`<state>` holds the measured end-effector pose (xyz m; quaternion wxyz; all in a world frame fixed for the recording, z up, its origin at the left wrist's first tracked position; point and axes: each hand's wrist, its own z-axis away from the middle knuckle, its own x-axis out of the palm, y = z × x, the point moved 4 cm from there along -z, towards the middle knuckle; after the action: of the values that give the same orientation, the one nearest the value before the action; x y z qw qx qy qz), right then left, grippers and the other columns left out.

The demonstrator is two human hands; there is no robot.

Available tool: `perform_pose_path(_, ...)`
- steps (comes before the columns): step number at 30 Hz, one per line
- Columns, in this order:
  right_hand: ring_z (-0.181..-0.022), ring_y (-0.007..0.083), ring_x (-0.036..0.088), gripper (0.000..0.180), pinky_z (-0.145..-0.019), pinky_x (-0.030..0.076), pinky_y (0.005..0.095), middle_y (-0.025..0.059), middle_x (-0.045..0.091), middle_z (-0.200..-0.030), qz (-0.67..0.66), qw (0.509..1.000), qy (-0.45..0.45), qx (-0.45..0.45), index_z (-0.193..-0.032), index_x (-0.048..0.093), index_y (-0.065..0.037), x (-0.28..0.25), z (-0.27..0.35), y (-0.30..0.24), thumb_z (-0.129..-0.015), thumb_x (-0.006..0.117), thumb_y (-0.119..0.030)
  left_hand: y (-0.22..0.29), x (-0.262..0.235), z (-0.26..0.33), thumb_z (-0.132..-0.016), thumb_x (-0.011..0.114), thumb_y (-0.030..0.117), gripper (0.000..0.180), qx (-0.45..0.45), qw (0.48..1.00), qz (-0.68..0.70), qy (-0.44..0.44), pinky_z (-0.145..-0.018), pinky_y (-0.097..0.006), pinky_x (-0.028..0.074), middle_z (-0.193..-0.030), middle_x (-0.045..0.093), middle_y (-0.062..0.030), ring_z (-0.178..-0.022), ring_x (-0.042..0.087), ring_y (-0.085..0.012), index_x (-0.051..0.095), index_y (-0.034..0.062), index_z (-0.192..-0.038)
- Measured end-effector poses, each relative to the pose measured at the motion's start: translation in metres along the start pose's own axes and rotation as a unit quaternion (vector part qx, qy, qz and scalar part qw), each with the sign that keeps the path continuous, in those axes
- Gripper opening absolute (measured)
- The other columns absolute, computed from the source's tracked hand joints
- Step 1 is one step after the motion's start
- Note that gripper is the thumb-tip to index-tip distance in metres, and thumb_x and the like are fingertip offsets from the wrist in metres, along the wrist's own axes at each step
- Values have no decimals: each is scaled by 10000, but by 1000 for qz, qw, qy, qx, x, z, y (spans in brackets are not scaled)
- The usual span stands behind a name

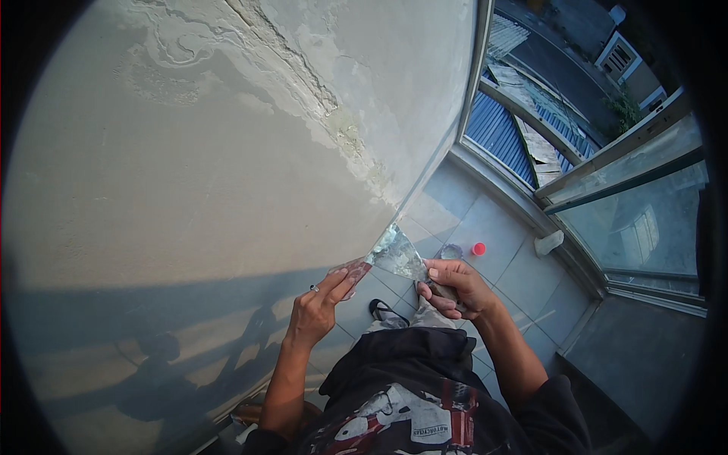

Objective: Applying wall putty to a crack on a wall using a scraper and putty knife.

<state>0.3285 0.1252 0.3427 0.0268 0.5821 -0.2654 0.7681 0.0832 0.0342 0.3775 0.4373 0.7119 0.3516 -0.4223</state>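
Note:
In my right hand (455, 288) is a putty knife (400, 256), its wide triangular blade smeared with pale, wet-looking filler. The handle is mostly covered by my fingers. My left hand (318, 307), with a ring on one finger, holds a small flat reddish piece (359, 274) streaked with filler; its exact kind is not clear. This piece is close to the blade's left edge, and I cannot tell whether they touch. Beyond both hands rises a grey plastered wall (227, 189), with a rough, cracked strip (341, 133) running diagonally down it.
On the tiled floor (485, 220) stand a red cup (478, 249) and a small round container (451, 252). A whitish block (548, 243) lies by the window frame (500, 163). An open glass pane (644, 220) is at right, with blue corrugated roofing (500, 136) outside.

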Motion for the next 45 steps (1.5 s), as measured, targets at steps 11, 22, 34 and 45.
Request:
perform_pose_path(11,-565,106,517,242,-444,518,268,75,577,-875,86,949,223,-203,-1108,540,37,-10,-103,-15,-1021,433,-162,-37,4,99,-930,476,55,445,-299,950,72,56,-752,-474,504,-987,634,-323,-890,629,-486,388,-69,-1348)
perform_pose_path(22,-496,122,541,307,-481,615,333,88,537,-804,202,875,335,-287,-983,554,114,46,-147,-15,-1014,401,-150,-51,2,134,-900,459,39,497,-371,927,63,5,-828,-496,470,-1032,611,-363,-968,601,-512,349,-115,-1360)
perform_pose_path(34,-476,272,640,381,-393,546,354,166,575,-634,333,778,413,-338,-1289,456,142,68,-188,-9,-979,410,-75,-82,8,167,-892,448,65,535,-388,915,103,-34,-854,-507,464,-1069,605,-364,-1001,591,-515,335,-90,-1391)
perform_pose_path(45,-436,133,524,426,-367,496,310,42,463,-593,392,728,409,-387,-1413,430,8,62,-206,61,-999,416,-93,-102,6,181,-897,470,86,551,-412,903,97,-72,-890,-494,459,-1095,592,-371,-1034,575,-516,326,-93,-1398)
